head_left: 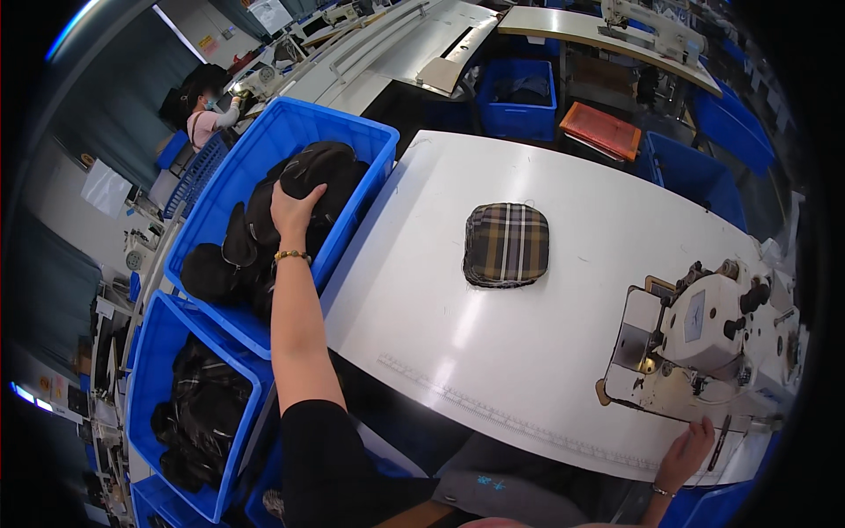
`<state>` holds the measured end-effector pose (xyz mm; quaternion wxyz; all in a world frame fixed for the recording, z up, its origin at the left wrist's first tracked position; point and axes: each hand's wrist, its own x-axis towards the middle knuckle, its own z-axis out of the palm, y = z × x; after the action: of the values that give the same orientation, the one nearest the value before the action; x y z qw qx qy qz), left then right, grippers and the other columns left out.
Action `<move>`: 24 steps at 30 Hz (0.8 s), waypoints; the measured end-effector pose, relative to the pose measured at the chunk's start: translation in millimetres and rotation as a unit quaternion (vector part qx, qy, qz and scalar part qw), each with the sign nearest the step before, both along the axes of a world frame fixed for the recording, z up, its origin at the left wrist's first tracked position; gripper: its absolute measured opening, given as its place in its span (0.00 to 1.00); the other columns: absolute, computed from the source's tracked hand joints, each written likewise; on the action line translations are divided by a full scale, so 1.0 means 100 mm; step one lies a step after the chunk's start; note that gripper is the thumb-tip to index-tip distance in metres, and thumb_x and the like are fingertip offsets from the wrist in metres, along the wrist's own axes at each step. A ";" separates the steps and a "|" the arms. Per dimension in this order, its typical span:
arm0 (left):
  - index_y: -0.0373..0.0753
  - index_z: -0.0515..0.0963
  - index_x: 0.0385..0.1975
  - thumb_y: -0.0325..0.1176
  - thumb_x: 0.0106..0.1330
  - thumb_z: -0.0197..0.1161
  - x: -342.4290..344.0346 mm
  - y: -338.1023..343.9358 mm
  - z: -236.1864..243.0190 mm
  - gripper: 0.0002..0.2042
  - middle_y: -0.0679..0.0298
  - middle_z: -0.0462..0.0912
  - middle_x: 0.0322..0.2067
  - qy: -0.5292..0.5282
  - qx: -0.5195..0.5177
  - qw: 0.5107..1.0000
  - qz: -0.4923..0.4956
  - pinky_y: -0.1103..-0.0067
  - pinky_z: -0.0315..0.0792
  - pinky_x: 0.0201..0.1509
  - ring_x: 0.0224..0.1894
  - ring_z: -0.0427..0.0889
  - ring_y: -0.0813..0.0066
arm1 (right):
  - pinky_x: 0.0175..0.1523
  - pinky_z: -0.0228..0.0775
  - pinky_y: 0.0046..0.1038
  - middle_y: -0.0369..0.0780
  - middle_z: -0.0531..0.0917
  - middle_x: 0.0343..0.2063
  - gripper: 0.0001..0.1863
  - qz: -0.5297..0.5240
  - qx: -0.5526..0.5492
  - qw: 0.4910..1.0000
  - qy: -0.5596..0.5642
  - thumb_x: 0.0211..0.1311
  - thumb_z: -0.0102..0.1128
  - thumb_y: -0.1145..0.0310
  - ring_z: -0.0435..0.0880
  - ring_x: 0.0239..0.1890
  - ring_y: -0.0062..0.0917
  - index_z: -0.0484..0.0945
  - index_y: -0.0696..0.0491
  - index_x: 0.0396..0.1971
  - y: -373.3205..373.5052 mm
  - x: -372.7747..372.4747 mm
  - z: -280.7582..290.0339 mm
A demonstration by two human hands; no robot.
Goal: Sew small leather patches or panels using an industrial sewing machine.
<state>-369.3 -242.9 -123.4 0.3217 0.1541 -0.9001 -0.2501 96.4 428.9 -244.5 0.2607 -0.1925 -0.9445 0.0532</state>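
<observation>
My left hand (296, 211) reaches into the large blue bin (374, 141) on the left. Its thumb and fingers grip a black rounded cloth piece (324, 167) on top of a heap of similar dark pieces; the fingertips are partly hidden. On the white table lies a small stack of plaid cloth squares (507, 245) with rounded corners, in brown, black and white. Down at the table's near right edge rests my right hand (687, 452), holding nothing visible, its fingers slightly bent and apart. Beside it is a thin dark tool (720, 442), its kind unclear.
A white sewing machine (709, 326) stands on the right of the table (422, 299). Another blue bin (141, 422) with dark cloth pieces sits nearer on the left. Beyond the table are further blue bins (518, 123) and an orange tray (601, 130). A co-worker (204, 119) sits far left.
</observation>
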 end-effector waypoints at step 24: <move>0.28 0.75 0.54 0.36 0.53 0.75 1.58 0.66 0.07 0.29 0.55 0.83 0.47 -0.259 0.385 0.816 -0.345 0.76 0.75 0.54 0.46 0.83 0.67 | 0.58 0.66 0.40 0.53 0.73 0.54 0.10 0.028 -0.016 0.999 0.034 0.61 0.52 0.81 0.73 0.56 0.48 0.74 0.62 0.43 -0.06 -0.08 -0.01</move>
<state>-210.8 -176.9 -116.1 -0.1159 0.0040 -0.7744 -0.6219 88.9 423.3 -245.3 0.2875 -0.1683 -0.9393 0.0824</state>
